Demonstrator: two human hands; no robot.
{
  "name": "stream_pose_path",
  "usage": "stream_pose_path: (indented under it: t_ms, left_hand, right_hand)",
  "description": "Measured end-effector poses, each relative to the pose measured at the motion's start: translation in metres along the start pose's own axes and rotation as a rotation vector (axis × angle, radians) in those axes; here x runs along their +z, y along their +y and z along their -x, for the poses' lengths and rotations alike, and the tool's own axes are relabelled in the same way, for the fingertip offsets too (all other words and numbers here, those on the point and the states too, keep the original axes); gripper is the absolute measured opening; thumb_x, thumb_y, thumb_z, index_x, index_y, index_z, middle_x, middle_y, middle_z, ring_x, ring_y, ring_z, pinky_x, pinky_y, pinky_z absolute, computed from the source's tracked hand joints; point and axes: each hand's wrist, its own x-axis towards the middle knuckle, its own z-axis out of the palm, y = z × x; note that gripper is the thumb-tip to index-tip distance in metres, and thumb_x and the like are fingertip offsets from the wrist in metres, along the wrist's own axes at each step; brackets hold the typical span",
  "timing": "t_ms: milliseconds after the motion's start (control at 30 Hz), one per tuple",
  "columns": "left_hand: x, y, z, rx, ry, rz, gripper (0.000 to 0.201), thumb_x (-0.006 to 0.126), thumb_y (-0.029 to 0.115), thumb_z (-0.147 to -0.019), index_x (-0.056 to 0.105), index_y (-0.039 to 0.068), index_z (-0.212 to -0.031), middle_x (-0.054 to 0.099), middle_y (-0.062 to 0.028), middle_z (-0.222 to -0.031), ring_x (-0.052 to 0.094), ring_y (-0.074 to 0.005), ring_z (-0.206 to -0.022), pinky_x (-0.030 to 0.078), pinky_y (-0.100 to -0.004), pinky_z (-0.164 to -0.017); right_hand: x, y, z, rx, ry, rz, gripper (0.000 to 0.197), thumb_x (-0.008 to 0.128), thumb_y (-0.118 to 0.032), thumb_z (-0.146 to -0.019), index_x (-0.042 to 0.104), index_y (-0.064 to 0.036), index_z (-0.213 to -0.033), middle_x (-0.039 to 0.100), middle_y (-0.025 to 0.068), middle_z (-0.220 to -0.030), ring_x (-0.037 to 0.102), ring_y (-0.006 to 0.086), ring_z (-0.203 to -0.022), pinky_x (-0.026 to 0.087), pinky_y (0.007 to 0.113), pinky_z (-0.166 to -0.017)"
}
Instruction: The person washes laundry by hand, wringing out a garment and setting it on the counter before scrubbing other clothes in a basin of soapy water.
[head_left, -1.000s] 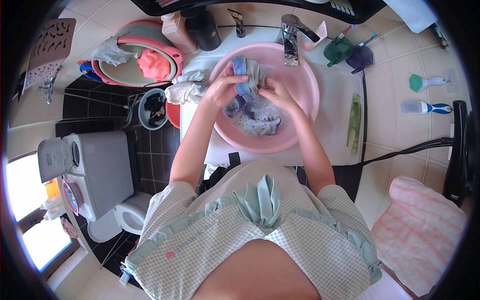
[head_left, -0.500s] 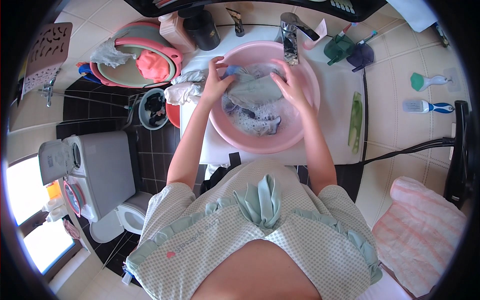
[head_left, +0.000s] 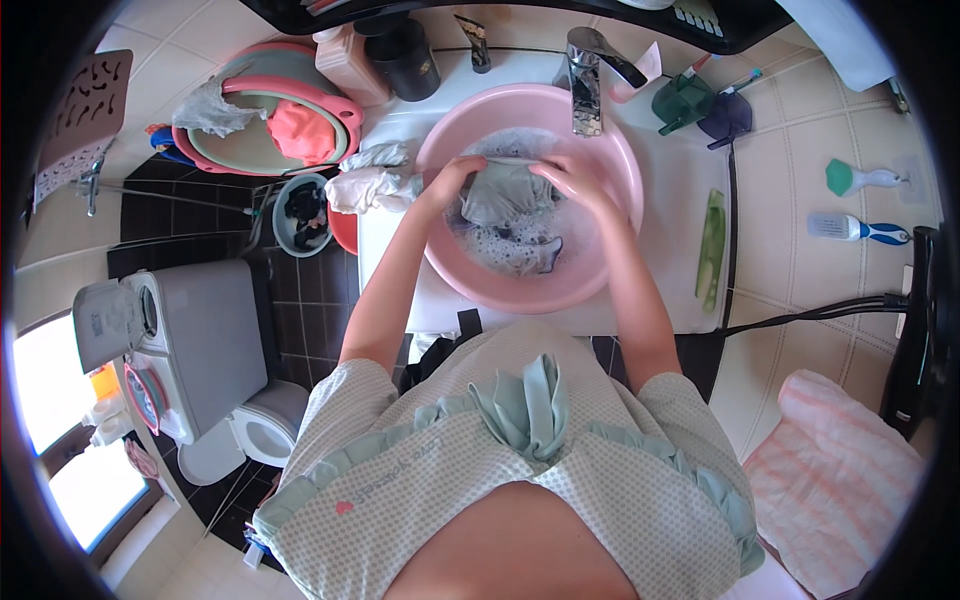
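since half a second ago both hands have drawn closer over the basin (head_left: 610,165). left hand (head_left: 452,181) and right hand (head_left: 566,178) each pinch the grey cloth (head_left: 503,192) in a tight grip, holding it above the suds to rub it, under the tap (head_left: 586,82).

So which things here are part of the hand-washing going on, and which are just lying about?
In use:
left hand
right hand
grey cloth
pink basin of suds
tap above it

Lying about:
white rags on the sink edge
stacked tubs
dark jar
green brush
blue brush
striped towel
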Motion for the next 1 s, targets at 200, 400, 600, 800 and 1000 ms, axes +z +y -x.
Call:
stream_pose_path:
  t_ms: [200,400,600,800,1000]
  left_hand:
    - [0.019,-0.043,-0.029,-0.113,0.121,0.159,0.046,0.052,0.034,-0.08,0.055,-0.007,-0.1,0.061,-0.0106,-0.085,0.058,-0.0183,-0.079,0.044,-0.0281,-0.071]
    - [0.045,-0.041,-0.026,-0.18,0.38,-0.877,0.036,0.045,0.038,-0.083,0.052,0.006,-0.097,0.061,-0.0212,-0.079,0.06,-0.0345,-0.074,0.049,-0.039,-0.064]
    - [0.064,-0.074,-0.029,-0.105,0.406,-1.143,0.03,0.041,0.033,-0.085,0.051,0.008,-0.096,0.062,-0.0154,-0.074,0.062,-0.0305,-0.067,0.049,-0.0409,-0.062]
    - [0.044,-0.079,-0.032,-0.075,0.375,-0.736,0.034,0.043,0.028,-0.084,0.059,-0.002,-0.086,0.062,-0.0152,-0.073,0.061,-0.0256,-0.064,0.047,-0.034,-0.061]
    - [0.03,-0.058,-0.041,-0.035,0.399,0.18,0.036,0.052,0.03,-0.082,0.06,-0.005,-0.079,0.06,-0.0084,-0.07,0.053,-0.012,-0.065,0.042,-0.0285,-0.061]
  right_hand:
    - [0.038,-0.004,-0.017,0.25,0.21,-0.012,0.044,0.056,-0.043,-0.071,0.062,-0.0019,-0.083,0.061,0.0147,-0.072,0.059,0.0286,-0.073,0.043,0.036,-0.064]
    - [0.073,0.018,-0.014,0.36,0.394,0.468,0.039,0.06,-0.041,-0.071,0.06,-0.0063,-0.087,0.057,0.0131,-0.086,0.058,0.0301,-0.077,0.046,0.04,-0.067]
    - [0.093,0.03,-0.021,0.247,0.29,0.795,0.032,0.063,-0.037,-0.069,0.061,-0.0088,-0.084,0.053,0.0115,-0.084,0.058,0.0284,-0.076,0.047,0.04,-0.064]
    - [0.072,0.03,-0.027,0.292,0.263,0.568,0.025,0.065,-0.025,-0.068,0.062,-0.0056,-0.085,0.061,0.0109,-0.082,0.06,0.0236,-0.075,0.047,0.031,-0.065]
    - [0.062,-0.006,-0.023,0.298,0.19,-0.23,0.041,0.059,-0.039,-0.073,0.06,0.0005,-0.082,0.058,0.0121,-0.069,0.055,0.0222,-0.064,0.041,0.031,-0.059]
